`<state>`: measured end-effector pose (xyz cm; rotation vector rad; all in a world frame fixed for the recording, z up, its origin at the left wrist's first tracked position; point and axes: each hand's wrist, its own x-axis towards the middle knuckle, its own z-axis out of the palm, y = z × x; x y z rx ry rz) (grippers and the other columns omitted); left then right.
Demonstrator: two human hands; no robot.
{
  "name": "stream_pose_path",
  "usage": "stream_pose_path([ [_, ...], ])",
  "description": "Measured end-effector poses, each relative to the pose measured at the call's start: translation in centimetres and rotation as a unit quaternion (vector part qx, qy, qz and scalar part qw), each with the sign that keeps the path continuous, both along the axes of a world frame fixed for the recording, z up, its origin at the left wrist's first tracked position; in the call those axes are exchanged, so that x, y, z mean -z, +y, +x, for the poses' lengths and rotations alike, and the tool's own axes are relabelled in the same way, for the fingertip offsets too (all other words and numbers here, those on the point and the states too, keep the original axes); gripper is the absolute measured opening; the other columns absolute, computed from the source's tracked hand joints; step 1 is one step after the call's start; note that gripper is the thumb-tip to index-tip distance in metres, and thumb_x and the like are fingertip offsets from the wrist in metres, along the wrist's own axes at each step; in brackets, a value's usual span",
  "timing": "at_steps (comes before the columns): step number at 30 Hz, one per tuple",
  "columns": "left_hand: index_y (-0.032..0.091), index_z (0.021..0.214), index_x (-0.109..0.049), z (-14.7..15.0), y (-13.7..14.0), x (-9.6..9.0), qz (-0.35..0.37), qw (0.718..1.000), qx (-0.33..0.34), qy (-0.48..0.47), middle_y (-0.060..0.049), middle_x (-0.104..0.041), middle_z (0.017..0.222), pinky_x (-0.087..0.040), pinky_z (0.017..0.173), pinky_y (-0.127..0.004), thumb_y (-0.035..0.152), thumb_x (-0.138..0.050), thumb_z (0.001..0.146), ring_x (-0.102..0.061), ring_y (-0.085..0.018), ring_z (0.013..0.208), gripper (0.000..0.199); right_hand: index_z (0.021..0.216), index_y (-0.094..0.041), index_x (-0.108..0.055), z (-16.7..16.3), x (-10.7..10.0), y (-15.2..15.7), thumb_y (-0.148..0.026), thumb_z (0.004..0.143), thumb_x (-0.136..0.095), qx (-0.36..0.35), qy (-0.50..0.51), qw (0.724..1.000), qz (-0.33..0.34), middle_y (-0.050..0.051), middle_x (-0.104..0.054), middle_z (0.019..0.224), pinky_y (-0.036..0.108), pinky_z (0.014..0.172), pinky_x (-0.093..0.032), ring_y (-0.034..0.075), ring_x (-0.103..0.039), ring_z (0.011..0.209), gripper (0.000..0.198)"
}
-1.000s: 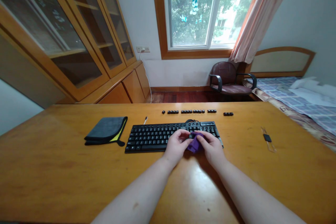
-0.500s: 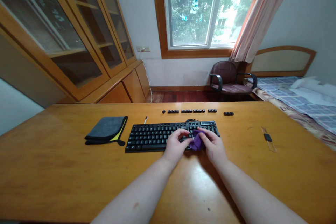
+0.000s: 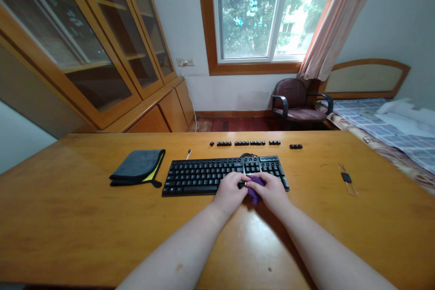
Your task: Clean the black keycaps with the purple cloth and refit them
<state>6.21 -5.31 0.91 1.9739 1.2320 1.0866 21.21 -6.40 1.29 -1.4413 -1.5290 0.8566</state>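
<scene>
A black keyboard [image 3: 195, 176] lies on the wooden table. My right hand [image 3: 272, 190] is closed on a crumpled purple cloth [image 3: 254, 195] at the keyboard's front edge, right of its middle. My left hand [image 3: 232, 191] meets it there, thumb and fingers pinched together against the cloth. A small dark thing shows between the left fingertips, too hidden to name. Both hands cover part of the keys around the arrow section. Behind the keyboard, loose black keycaps [image 3: 242, 143] stand in a row of small groups.
A folded grey cloth [image 3: 137, 165] with a yellow inside lies left of the keyboard. A small brush [image 3: 189, 154] rests behind it. On the right is a wire keycap puller [image 3: 346, 177] with a black middle. A chair [image 3: 292, 99] and a bed [image 3: 384, 120] stand beyond the table [image 3: 102, 235].
Both hands have drawn together and slightly lower. The right fingers now cover more of the purple cloth, and more of the keyboard's right end shows.
</scene>
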Motion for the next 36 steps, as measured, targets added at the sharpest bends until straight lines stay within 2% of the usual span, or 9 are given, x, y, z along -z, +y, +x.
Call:
stream_pose_path([
  [7, 0.02, 0.074, -0.067, 0.1, 0.1, 0.4, -0.045, 0.998, 0.002, -0.047, -0.001, -0.067, 0.075, -0.048, 0.073, -0.03, 0.01, -0.062, 0.063, -0.06, -0.017, 0.074, 0.015, 0.071, -0.019, -0.07, 0.1, 0.4, 0.2, -0.042, 0.072, -0.059, 0.022, 0.015, 1.0, -0.003, 0.004, -0.069, 0.067, 0.03, 0.06, -0.046, 0.02, -0.062, 0.065, 0.025],
  [10, 0.018, 0.076, -0.067, 0.3, 0.3, 0.8, -0.077, 0.993, -0.004, -0.088, -0.002, -0.068, 0.077, -0.049, 0.073, -0.03, 0.013, -0.065, 0.063, -0.062, -0.017, 0.075, 0.013, 0.075, -0.018, -0.07, 0.2, 0.7, 0.2, -0.041, 0.075, -0.056, 0.039, 0.036, 0.999, -0.003, 0.005, -0.07, 0.072, 0.031, 0.063, -0.047, 0.022, -0.063, 0.069, 0.027],
  [16, 0.017, 0.078, -0.066, 0.2, 0.4, 0.9, -0.083, 0.991, -0.012, -0.106, -0.003, -0.068, 0.08, -0.049, 0.075, -0.029, 0.013, -0.06, 0.067, -0.063, -0.016, 0.077, 0.013, 0.105, -0.022, -0.065, 0.3, 0.5, -0.1, -0.036, 0.08, -0.051, -0.071, 0.057, 0.995, 0.051, 0.007, -0.066, 0.107, 0.038, 0.089, -0.043, 0.023, -0.059, 0.099, 0.032],
  [19, 0.018, 0.076, -0.066, 0.1, 0.2, 0.5, -0.058, 0.995, -0.022, -0.08, -0.001, -0.068, 0.078, -0.049, 0.074, -0.029, 0.012, -0.061, 0.066, -0.062, -0.016, 0.076, 0.012, 0.106, -0.022, -0.064, 0.3, 0.0, 0.0, -0.032, 0.077, -0.056, -0.084, 0.043, 0.995, 0.03, 0.007, -0.067, 0.105, 0.039, 0.088, -0.044, 0.023, -0.061, 0.096, 0.032],
  [22, 0.02, 0.073, -0.066, 0.1, 0.0, 0.1, -0.034, 0.998, -0.013, -0.056, 0.0, -0.067, 0.077, -0.048, 0.076, -0.03, 0.011, -0.061, 0.065, -0.061, -0.016, 0.077, 0.013, 0.094, -0.02, -0.069, 0.3, -0.3, 0.0, -0.032, 0.075, -0.058, -0.066, 0.037, 0.997, 0.002, 0.006, -0.071, 0.091, 0.037, 0.079, -0.048, 0.023, -0.064, 0.085, 0.025],
  [25, 0.021, 0.075, -0.067, 0.1, -0.1, 0.1, -0.035, 0.998, 0.0, -0.05, 0.0, -0.067, 0.077, -0.048, 0.076, -0.03, 0.011, -0.062, 0.064, -0.061, -0.016, 0.077, 0.015, 0.086, -0.02, -0.069, 0.2, -0.2, 0.0, -0.034, 0.076, -0.056, -0.038, 0.03, 0.999, 0.004, 0.005, -0.071, 0.082, 0.034, 0.073, -0.048, 0.021, -0.064, 0.077, 0.022],
  [32, 0.019, 0.079, -0.068, 0.4, 0.1, 0.8, -0.056, 0.994, 0.002, -0.097, -0.003, -0.067, 0.078, -0.05, 0.071, -0.029, 0.021, -0.069, 0.064, -0.062, -0.017, 0.074, 0.015, 0.083, -0.02, -0.068, 0.2, 0.7, 0.2, -0.036, 0.077, -0.054, 0.037, 0.038, 0.998, 0.033, 0.006, -0.07, 0.082, 0.034, 0.074, -0.047, 0.022, -0.062, 0.078, 0.022],
  [36, 0.018, 0.082, -0.068, 0.4, 0.0, 0.8, -0.068, 0.99, 0.012, -0.119, -0.005, -0.068, 0.082, -0.051, 0.075, -0.03, 0.025, -0.07, 0.065, -0.062, -0.017, 0.079, 0.019, 0.093, -0.019, -0.066, 0.4, 1.0, 0.5, -0.039, 0.079, -0.052, 0.073, 0.074, 0.994, 0.036, 0.007, -0.068, 0.092, 0.036, 0.08, -0.045, 0.023, -0.06, 0.087, 0.028],
])
